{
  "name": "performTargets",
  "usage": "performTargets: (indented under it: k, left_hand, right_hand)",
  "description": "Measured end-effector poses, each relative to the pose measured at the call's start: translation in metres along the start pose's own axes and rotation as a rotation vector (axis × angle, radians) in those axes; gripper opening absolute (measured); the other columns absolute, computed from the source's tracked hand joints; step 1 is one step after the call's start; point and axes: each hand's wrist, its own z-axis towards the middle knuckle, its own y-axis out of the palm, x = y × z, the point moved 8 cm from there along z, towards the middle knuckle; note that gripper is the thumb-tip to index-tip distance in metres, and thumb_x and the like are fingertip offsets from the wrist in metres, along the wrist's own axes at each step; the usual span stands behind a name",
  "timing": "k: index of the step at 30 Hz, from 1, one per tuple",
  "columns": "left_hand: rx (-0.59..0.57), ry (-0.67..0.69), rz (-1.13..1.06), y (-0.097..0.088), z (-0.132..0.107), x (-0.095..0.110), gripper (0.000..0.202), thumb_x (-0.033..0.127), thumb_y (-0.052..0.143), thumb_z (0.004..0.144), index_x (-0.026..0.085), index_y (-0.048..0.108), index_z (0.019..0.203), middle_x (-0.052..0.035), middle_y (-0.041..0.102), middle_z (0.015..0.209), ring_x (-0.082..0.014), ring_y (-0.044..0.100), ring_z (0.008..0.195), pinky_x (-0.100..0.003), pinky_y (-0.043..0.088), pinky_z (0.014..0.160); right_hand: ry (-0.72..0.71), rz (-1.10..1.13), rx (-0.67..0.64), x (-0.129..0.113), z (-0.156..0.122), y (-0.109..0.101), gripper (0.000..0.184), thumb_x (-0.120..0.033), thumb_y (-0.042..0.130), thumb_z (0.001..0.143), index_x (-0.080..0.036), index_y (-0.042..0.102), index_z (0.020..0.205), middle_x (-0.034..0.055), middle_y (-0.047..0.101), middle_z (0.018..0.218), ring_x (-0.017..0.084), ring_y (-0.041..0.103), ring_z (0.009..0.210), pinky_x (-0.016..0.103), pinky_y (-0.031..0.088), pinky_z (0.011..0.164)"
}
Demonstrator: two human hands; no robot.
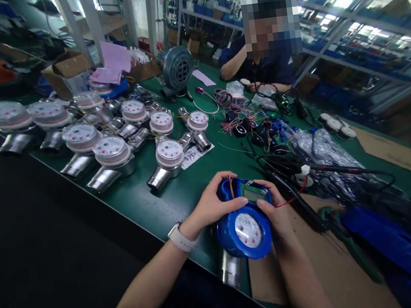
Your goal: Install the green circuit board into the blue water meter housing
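Observation:
A blue-cased water meter [226, 234] rests at the table's front edge, its white round dial facing up and a threaded metal pipe end pointing toward me. At its far side is a blue housing with a green circuit board [254, 194] and small display. My left hand [214, 200] grips the housing's left side, thumb on top near the board. My right hand [275, 210] wraps the right side, its thumb by the board's lower corner. Yellow-orange wires [231, 189] stand out at the left of the housing. A red wire [294, 198] runs off right to a white connector [306, 169].
Several metal-bodied meters [111, 151] stand on the green table [152, 208] at left. A blower [177, 70] sits farther back. Across the table a person [269, 61] is seated. Wires [239, 125], plastic bags [325, 152], cardboard [325, 249] and green-handled pliers [352, 251] lie on the right.

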Motion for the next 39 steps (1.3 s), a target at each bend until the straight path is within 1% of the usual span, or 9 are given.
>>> performTargets:
  k: [5,10,17,19,21,25,28,34,39]
  left_hand:
    - [-0.041,0.040,0.054,0.002,0.002,0.004,0.051,0.037,0.074,0.068,0.020,0.052,0.111,-0.0047,0.054,0.109,-0.0189,0.051,0.101,-0.036,0.038,0.096]
    - [-0.146,0.151,0.284,0.000,0.006,0.019,0.042,0.040,0.070,0.072,0.021,0.056,0.107,-0.0037,0.056,0.103,-0.0187,0.050,0.100,-0.035,0.037,0.095]
    - [-0.496,0.227,0.641,0.007,0.025,0.042,0.047,0.046,0.069,0.072,0.021,0.055,0.109,-0.0046,0.058,0.105,-0.0201,0.053,0.097,-0.032,0.040,0.086]
    - [-0.555,0.233,0.707,0.010,0.029,0.044,0.046,0.047,0.070,0.072,0.021,0.056,0.107,-0.0041,0.059,0.102,-0.0201,0.054,0.095,-0.031,0.040,0.083]
    - [-0.571,0.242,0.721,0.010,0.030,0.046,0.044,0.048,0.070,0.071,0.021,0.057,0.104,-0.0035,0.059,0.100,-0.0195,0.054,0.093,-0.031,0.040,0.082]
    - [-0.498,0.203,0.635,0.006,0.027,0.043,0.049,0.047,0.071,0.070,0.021,0.052,0.106,-0.0036,0.057,0.102,-0.0189,0.054,0.094,-0.031,0.040,0.083]
    - [-0.372,0.124,0.500,-0.001,0.022,0.033,0.058,0.046,0.074,0.065,0.019,0.045,0.108,-0.0047,0.053,0.104,-0.0182,0.052,0.092,-0.032,0.041,0.082]
    - [-0.156,0.043,0.164,0.000,0.010,0.009,0.057,0.039,0.075,0.063,0.019,0.043,0.106,-0.0035,0.049,0.101,-0.0158,0.049,0.091,-0.032,0.041,0.085]
    - [-0.099,0.029,0.027,0.002,0.006,0.001,0.060,0.037,0.077,0.061,0.019,0.043,0.107,-0.0035,0.049,0.102,-0.0161,0.048,0.092,-0.033,0.040,0.088]
  right_hand:
    - [0.038,0.050,0.003,0.003,0.001,0.000,0.047,-0.037,0.075,0.061,-0.024,0.059,0.102,0.0038,0.061,0.103,0.019,0.059,0.088,0.032,0.049,0.078]
    - [0.041,0.044,-0.004,0.005,0.003,0.000,0.046,-0.037,0.075,0.061,-0.023,0.059,0.102,0.0034,0.060,0.101,0.019,0.058,0.087,0.031,0.048,0.077]
    - [0.082,0.071,0.007,0.002,0.004,0.002,0.050,-0.039,0.079,0.054,-0.024,0.060,0.098,0.0021,0.063,0.095,0.017,0.059,0.082,0.028,0.048,0.072]
    - [0.085,0.065,0.012,0.002,0.003,0.002,0.052,-0.040,0.080,0.054,-0.023,0.060,0.099,0.0023,0.063,0.096,0.017,0.059,0.081,0.028,0.048,0.071]
    - [0.088,0.068,0.017,0.002,0.003,0.002,0.053,-0.040,0.079,0.053,-0.023,0.060,0.099,0.0026,0.062,0.096,0.017,0.059,0.080,0.028,0.048,0.070]
    - [0.072,0.045,0.020,0.002,0.004,0.002,0.052,-0.041,0.079,0.054,-0.022,0.059,0.099,0.0037,0.063,0.095,0.018,0.060,0.080,0.030,0.049,0.070]
    - [0.047,0.015,0.015,-0.001,0.003,0.002,0.050,-0.041,0.077,0.057,-0.023,0.059,0.100,0.0046,0.062,0.097,0.019,0.060,0.082,0.031,0.050,0.070]
    - [0.053,0.016,0.022,-0.003,-0.001,0.003,0.048,-0.040,0.076,0.058,-0.024,0.058,0.100,0.0041,0.061,0.099,0.019,0.060,0.083,0.031,0.051,0.073]
    - [0.064,0.052,0.021,0.001,-0.002,0.003,0.049,-0.038,0.076,0.059,-0.024,0.057,0.101,0.0049,0.062,0.103,0.021,0.061,0.088,0.035,0.051,0.078]
